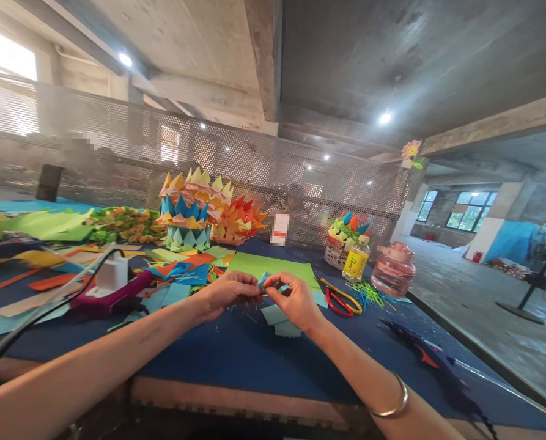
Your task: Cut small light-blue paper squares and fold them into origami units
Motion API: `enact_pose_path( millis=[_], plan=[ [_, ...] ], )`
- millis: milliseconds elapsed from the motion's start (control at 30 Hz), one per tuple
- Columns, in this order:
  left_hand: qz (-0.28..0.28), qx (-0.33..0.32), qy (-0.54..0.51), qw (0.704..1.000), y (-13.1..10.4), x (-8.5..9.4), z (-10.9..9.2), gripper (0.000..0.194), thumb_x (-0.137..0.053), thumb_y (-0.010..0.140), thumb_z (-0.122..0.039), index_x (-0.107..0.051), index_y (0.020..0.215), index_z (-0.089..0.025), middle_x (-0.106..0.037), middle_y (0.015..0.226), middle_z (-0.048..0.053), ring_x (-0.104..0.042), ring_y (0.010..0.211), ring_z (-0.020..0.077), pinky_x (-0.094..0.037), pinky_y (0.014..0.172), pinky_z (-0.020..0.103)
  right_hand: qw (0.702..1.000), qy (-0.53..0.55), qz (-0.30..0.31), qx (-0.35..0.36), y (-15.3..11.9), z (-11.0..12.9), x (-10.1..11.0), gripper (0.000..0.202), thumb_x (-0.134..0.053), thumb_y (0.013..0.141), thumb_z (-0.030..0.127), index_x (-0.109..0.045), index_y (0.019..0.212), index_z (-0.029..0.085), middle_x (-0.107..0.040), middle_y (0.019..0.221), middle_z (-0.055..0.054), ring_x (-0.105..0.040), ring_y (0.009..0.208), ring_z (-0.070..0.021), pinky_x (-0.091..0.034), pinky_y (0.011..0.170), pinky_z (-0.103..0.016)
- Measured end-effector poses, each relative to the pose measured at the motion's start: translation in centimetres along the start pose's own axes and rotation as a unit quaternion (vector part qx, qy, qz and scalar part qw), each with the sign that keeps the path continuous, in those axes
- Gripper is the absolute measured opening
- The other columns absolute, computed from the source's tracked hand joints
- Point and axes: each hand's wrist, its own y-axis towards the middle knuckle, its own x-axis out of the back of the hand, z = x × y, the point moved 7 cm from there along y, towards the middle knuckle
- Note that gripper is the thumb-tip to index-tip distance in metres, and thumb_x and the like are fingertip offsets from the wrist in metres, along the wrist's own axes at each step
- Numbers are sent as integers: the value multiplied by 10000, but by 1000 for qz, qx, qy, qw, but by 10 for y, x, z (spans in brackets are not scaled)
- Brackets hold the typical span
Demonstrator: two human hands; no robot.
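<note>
My left hand [233, 289] and my right hand [295, 299] meet above the front middle of the table. Between their fingertips they pinch a small light blue piece of folded paper [263, 280], and the fingers hide part of it. Just below my right hand lie pale blue paper pieces [279, 320]. Behind both hands a bright green paper sheet [279, 269] lies flat. Scissors with red and yellow handles [342, 302] rest to the right of my right hand. A silver bangle [398, 397] circles my right forearm.
A glue gun [426, 353] lies at the right edge beside a pink water bottle [394, 269] and a yellow-labelled bottle [357, 258]. Folded-paper crowns [194, 211] stand behind. On the left are a purple power strip [112, 294] with a cable, paper strips and a perforated screen [254, 165] beyond.
</note>
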Motion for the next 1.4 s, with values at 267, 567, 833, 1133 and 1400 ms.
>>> enact_pose_path(
  millis=[267,567,833,1133,1400],
  plan=[
    [-7,15,-41,999,1,2,3,122,-668,609,-240,-624,578,-131,-617,575,17,-506,524,95,-348,524,216,1000,-20,3,11,0,4,1,100,-545,745,188,-641,772,186,-605,794,-22,-542,680,-123,-430,558,-217],
    [-21,14,-69,997,1,4,2,197,-686,640,-325,-648,646,-132,-626,591,15,-508,522,80,-350,516,200,999,-24,3,45,-2,13,2,139,-528,772,212,-658,818,192,-584,790,-33,-559,708,-129,-428,577,-222],
    [-23,-31,-2,999,4,6,-2,291,-673,637,-406,-580,580,-136,-588,568,-6,-469,514,73,-336,529,207,993,109,-7,-39,-5,0,3,208,-484,806,291,-495,990,194,-562,792,-18,-526,689,-124,-424,553,-219],
    [-30,-98,115,988,3,2,-14,326,-611,657,-456,-529,592,-148,-518,517,-39,-428,496,80,-314,512,210,988,140,-4,-60,0,-11,-2,282,-545,747,251,-436,999,188,-511,676,26,-477,579,-106,-400,514,-222],
    [-36,-76,99,992,1,2,-10,318,-628,641,-442,-536,600,-140,-555,546,-19,-454,514,84,-335,524,216,991,123,2,-52,1,-13,-4,269,-563,736,230,-448,975,184,-485,616,49,-442,504,-85,-374,479,-212]
  ],
)
